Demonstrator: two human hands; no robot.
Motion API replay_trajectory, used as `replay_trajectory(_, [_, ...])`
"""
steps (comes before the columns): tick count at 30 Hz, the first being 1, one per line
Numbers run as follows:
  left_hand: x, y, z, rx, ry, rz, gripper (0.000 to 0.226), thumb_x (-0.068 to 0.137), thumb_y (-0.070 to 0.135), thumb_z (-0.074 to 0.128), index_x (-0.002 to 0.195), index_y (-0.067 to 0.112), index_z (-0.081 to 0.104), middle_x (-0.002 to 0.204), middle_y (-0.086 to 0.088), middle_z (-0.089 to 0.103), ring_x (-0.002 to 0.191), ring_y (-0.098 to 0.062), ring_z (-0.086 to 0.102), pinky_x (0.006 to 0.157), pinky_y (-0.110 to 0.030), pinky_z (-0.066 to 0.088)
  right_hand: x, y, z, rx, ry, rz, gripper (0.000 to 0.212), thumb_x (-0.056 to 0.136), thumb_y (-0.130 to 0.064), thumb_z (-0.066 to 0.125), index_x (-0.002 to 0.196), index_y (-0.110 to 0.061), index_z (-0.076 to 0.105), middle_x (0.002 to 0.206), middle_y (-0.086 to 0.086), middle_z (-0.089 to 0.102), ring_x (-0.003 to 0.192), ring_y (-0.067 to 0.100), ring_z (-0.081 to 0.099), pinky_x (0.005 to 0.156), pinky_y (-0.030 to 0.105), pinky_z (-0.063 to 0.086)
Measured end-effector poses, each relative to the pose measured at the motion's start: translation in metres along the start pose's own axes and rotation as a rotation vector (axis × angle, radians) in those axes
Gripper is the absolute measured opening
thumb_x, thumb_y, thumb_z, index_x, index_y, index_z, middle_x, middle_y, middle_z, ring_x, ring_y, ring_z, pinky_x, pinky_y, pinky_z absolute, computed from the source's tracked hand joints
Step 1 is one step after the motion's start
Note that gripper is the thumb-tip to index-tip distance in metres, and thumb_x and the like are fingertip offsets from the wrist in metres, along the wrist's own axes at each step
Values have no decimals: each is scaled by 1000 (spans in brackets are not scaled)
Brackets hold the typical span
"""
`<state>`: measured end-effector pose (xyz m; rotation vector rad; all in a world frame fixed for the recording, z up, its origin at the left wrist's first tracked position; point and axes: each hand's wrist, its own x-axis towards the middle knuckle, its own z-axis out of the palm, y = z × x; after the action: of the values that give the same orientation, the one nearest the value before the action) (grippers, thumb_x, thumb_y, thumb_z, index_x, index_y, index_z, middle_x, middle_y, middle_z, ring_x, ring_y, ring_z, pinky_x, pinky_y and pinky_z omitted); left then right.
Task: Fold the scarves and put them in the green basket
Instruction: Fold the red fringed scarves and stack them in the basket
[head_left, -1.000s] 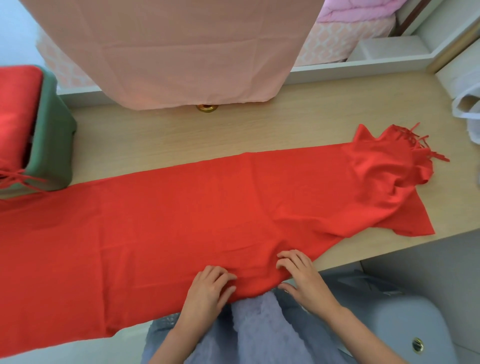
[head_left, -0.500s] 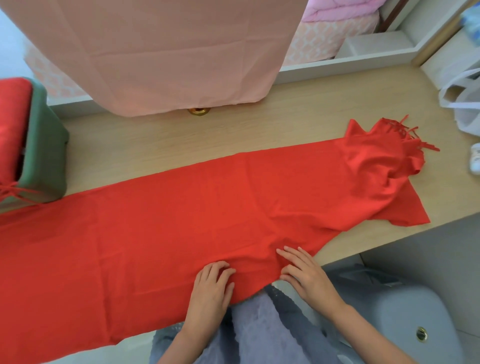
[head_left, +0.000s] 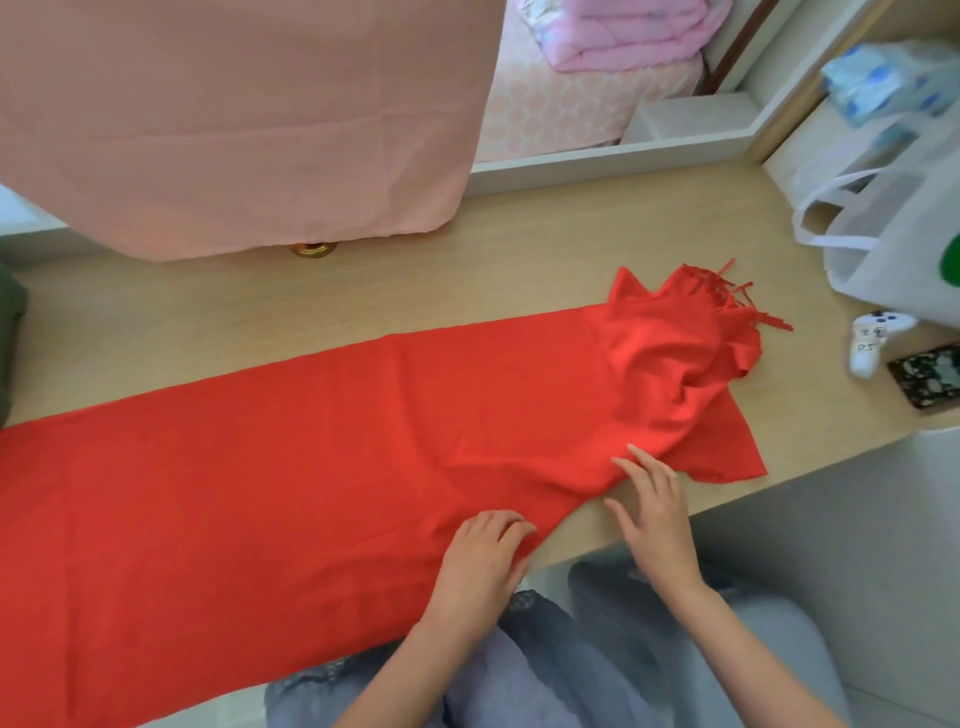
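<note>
- One red scarf (head_left: 311, 467) lay spread along the table (head_left: 467, 270), with a sliver of the green basket (head_left: 8, 338) at the far left.
- Left hand (head_left: 483, 561) sat on the near edge, fingers curled; couldn't tell if it actually pinched cloth.
- Right hand (head_left: 654, 514) was open, fingertips touching the cloth.
- Fringed end (head_left: 691, 332) looked rumpled, so I'd guess this was the smoothing step, and flattening that end came next.

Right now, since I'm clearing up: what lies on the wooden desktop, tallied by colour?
Red: 1, scarf
White: 2, tote bag, controller
Black: 1, patterned case
Gold: 1, round object
Green: 1, basket
Total: 6
</note>
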<state>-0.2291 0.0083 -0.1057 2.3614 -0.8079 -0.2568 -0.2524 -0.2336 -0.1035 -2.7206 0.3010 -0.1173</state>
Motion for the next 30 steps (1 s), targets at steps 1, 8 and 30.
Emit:
replay_trajectory(1, [8, 7, 8, 1, -6, 7, 36, 73, 29, 66, 108, 25, 60, 107, 9, 61, 97, -10, 57, 85, -19, 38, 5, 14, -4, -30, -2, 7, 63, 70, -4, 80, 127, -12, 55, 137, 5, 48, 121, 24, 41, 107, 33, 28])
replay_trajectory(8, [56, 33, 40, 95, -93, -100, 87, 44, 32, 89, 120, 21, 50, 115, 1, 62, 102, -15, 50, 79, -28, 54, 48, 84, -21, -157, 45, -6, 50, 69, -14, 83, 115, -14, 64, 139, 9, 48, 131, 33, 31, 107, 60, 28])
replay_trajectory(30, [74, 33, 20, -519, 206, -707, 23, 100, 19, 47, 83, 23, 61, 76, 8, 63, 77, -12, 58, 69, -23, 41, 61, 140, -36, 211, 129, 203, 8, 86, -10, 66, 94, -11, 67, 99, 3, 62, 95, 29, 56, 87, 41, 44])
